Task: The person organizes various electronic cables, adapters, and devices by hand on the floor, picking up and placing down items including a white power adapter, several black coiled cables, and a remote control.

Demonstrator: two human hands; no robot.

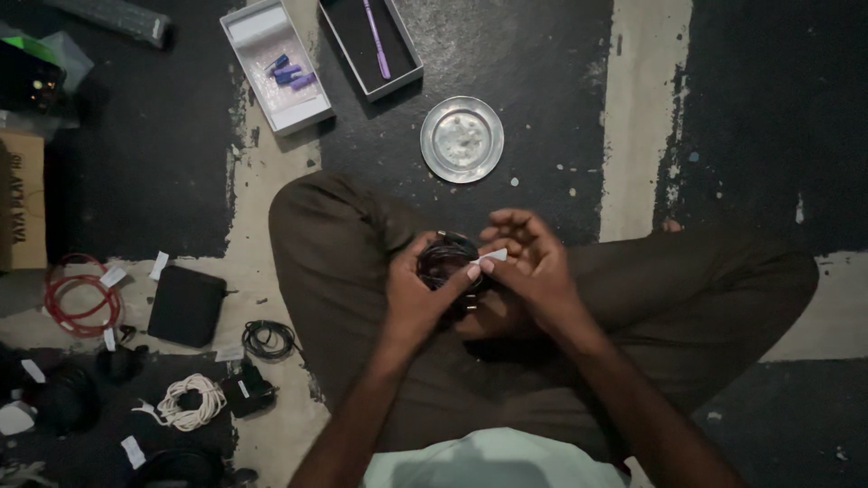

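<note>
black coiled cable [449,259] is sitting pinched in the left hand [414,296]; the right hand [532,271] is gripping a white label strip [493,257], which risks sticking crooked or the coil springing loose.

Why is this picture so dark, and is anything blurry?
Head view: dim light overall, with the floor's left edge deep in shadow; the metal dish catches a soft glare; the hands' fingers and black cable coil look slightly smeared, details lost.

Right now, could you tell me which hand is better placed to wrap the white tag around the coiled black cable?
Probably the right hand: its fingers already pinch the white tag, while the left hand grips the coiled black cable.
</note>
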